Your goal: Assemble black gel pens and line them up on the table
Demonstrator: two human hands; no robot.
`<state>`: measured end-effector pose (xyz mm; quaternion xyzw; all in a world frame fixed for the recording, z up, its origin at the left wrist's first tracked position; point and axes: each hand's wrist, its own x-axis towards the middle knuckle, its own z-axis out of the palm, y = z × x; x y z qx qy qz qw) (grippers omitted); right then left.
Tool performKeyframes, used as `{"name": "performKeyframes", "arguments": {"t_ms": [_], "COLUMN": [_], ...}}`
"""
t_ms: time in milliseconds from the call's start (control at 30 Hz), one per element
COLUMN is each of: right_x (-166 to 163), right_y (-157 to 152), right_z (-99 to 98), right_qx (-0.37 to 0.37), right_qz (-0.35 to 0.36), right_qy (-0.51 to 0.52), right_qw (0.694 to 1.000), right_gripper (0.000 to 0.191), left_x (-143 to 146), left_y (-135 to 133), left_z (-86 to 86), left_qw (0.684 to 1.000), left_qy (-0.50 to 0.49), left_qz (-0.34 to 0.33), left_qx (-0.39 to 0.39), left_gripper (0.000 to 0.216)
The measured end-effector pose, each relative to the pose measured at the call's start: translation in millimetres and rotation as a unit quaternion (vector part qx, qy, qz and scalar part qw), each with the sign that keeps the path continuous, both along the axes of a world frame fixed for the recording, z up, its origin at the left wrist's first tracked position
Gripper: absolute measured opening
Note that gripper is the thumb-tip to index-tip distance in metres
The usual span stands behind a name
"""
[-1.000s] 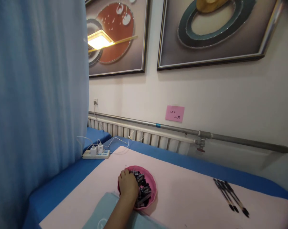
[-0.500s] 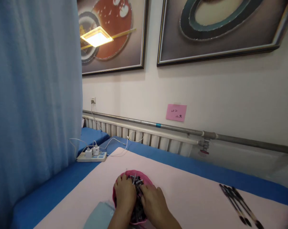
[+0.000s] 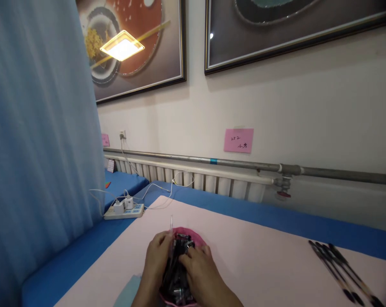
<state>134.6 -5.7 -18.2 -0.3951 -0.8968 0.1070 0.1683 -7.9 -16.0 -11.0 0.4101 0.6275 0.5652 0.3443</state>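
A round pink basket [image 3: 197,237] holds a heap of dark pieces [image 3: 176,273] with shiny clear bits among them, too small to name. At its left side my left hand [image 3: 156,260] has its fingers closed on a thin clear stick [image 3: 171,224], which points up past the rim. My right hand [image 3: 201,270] reaches over the basket from the right. Its fingers are bent together at the dark pieces, and what they grip is hidden.
Several long dark pens [image 3: 343,270] lie side by side on the pink sheet [image 3: 253,264] to the right. A pale blue item [image 3: 129,292] is beside my left forearm. Farther back are a power strip [image 3: 124,212] with cables, a radiator [image 3: 205,182] and a blue curtain [image 3: 42,149].
My left hand has drawn back to the basket's left edge, and the clear stick now stands up from its fingers. The right hand remains over the basket. The camera view has shifted slightly.
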Motion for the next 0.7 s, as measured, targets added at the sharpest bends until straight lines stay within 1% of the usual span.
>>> {"name": "performKeyframes", "arguments": {"t_ms": [67,133,233,333,400,467,500,533,567,600,633,700], "right_x": [1.0,2.8,3.8,1.7,1.0,4.2,7.9,13.0,19.3,26.3,33.6,46.7], "right_y": [2.7,4.9,7.1,8.2,9.9,13.7,16.8,20.4,24.6,28.9,33.3,40.6], "right_z": [-0.1,0.2,-1.3,-6.4,-9.6,-10.0,-8.7,-6.4,-3.1,1.2,6.3,18.1], "right_qx": [-0.003,-0.013,-0.011,-0.005,-0.008,-0.007,-0.008,-0.015,-0.028,-0.048,-0.071,-0.120], "right_qz": [-0.003,0.003,0.016,0.037,0.052,0.063,0.064,0.057,0.039,0.007,-0.036,-0.128], "right_qy": [0.002,0.002,0.025,0.091,0.124,0.139,0.162,0.206,0.270,0.352,0.436,0.575], "right_qw": [1.000,1.000,0.999,0.995,0.991,0.988,0.985,0.977,0.962,0.935,0.896,0.799], "right_gripper": [0.022,0.018,0.014,0.010,0.011,0.015,0.017,0.019,0.019,0.018,0.017,0.019], "left_x": [-1.0,-0.9,0.1,5.1,12.4,21.4,25.6,29.0,31.6,33.2,34.0,33.6], "left_y": [-0.1,2.1,10.5,23.3,31.3,36.6,38.0,38.7,38.9,38.7,38.3,37.1], "left_z": [3.3,9.8,28.2,52.4,64.7,68.9,67.5,63.8,58.4,51.7,44.5,31.3], "left_qw": [0.994,0.980,0.953,0.930,0.918,0.907,0.902,0.897,0.893,0.891,0.890,0.889], "left_qy": [-0.105,-0.198,-0.301,-0.363,-0.389,-0.410,-0.419,-0.427,-0.433,-0.435,-0.434,-0.417], "left_qz": [-0.014,-0.022,-0.026,-0.048,-0.069,-0.087,-0.093,-0.094,-0.095,-0.099,-0.109,-0.163], "left_qx": [0.018,0.027,0.030,0.038,0.042,0.051,0.058,0.066,0.074,0.081,0.085,0.091], "left_gripper": [0.022,0.019,0.013,0.011,0.011,0.010,0.008,0.006,0.005,0.007,0.011,0.020]}}
